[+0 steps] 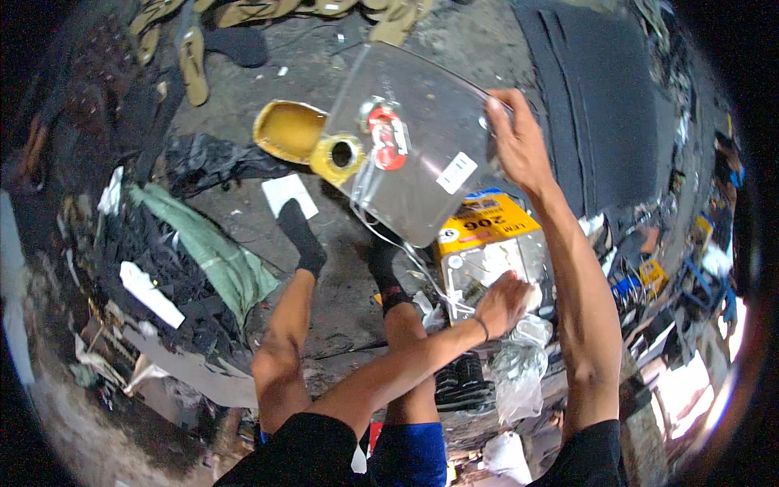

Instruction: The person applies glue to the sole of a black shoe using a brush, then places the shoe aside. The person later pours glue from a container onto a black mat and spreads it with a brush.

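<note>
My right hand [516, 138] is raised and grips the right edge of a clear curved plastic sheet [422, 170] bearing a red sticker and a white label. My left hand [501, 302] reaches across my legs and rests, fingers curled, on a metal tin [487, 268] with a yellow label, beside crumpled clear plastic bags [519, 365]. Whether it grips anything there is not visible. My legs in black socks stretch out over the dirty floor under the sheet.
A yellow tape roll [341, 156] and a yellow bowl-shaped lid [288, 130] lie behind the sheet. Sandals [193, 61] sit at the top left, dark sheet stacks [608, 105] at the right, green cloth [219, 252] and black bags at the left.
</note>
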### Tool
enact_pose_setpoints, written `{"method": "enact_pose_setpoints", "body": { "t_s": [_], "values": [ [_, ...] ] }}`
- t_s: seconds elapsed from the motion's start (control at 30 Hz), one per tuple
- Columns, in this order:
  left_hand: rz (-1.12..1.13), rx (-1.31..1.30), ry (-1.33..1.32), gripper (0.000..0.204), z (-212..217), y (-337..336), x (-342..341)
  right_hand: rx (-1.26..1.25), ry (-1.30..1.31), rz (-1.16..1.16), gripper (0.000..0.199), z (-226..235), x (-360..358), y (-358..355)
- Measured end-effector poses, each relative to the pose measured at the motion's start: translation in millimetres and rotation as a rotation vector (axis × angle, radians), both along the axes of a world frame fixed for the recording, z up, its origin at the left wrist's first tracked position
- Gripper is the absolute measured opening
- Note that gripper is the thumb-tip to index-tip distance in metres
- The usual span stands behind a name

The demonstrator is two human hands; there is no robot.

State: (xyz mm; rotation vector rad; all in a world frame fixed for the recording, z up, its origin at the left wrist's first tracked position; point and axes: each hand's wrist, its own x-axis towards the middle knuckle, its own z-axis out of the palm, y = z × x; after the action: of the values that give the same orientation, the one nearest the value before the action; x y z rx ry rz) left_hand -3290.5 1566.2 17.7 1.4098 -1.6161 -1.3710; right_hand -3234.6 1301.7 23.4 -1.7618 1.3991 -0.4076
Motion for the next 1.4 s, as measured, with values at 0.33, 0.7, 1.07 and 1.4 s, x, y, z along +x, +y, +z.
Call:
{"method": "enact_pose_setpoints", "body": {
  "t_s": [0.33,0.7,1.07,1.4],
  "values": [
    [0.299,0.621,0.090,0.034,72.5,61.0,146.0,-0.027,0.049,0.074,0.031,-4.8,-3.5,-10.3],
    [0.159,0.029,-0.124,0.030,34.2,1.0,116.7,0.048,0.030,-0.018,0.035,-7.0,-2.7,-10.4],
    [0.615,0.306,0.008,0.019,49.6,11.7,218.4,0.024,0.034,0.017,0.030,-5.4,-6.2,-8.1],
    [0.735,0.128,-0.072,0.021,-79.6,-84.8,431.4,0.279,-0.039,-0.063,0.033,-21.0,-26.1,-27.9]
  ]
}}
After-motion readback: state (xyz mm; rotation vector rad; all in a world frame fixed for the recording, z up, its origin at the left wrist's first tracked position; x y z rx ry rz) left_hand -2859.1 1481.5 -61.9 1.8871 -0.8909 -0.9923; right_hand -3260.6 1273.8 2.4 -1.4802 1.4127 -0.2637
